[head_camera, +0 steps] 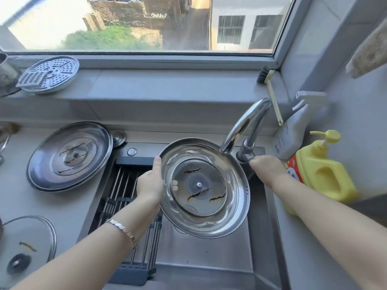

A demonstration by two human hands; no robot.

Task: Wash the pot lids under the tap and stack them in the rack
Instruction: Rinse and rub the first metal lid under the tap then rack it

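My left hand grips the left rim of a steel pot lid, held inner side up over the sink under the tap spout. Brown streaks of grime mark its centre. My right hand rests on the tap handle at the tap's base; no water shows. A second, larger steel lid with brown streaks lies on the counter to the left. A glass lid with a dark knob lies at the bottom left. The rack of metal rods spans the sink's left half with nothing in it.
The sink fills the lower middle. A yellow soap pump bottle and a white spray bottle stand right of the tap. A brush leans at the sill corner. A perforated steamer plate sits on the sill at the left.
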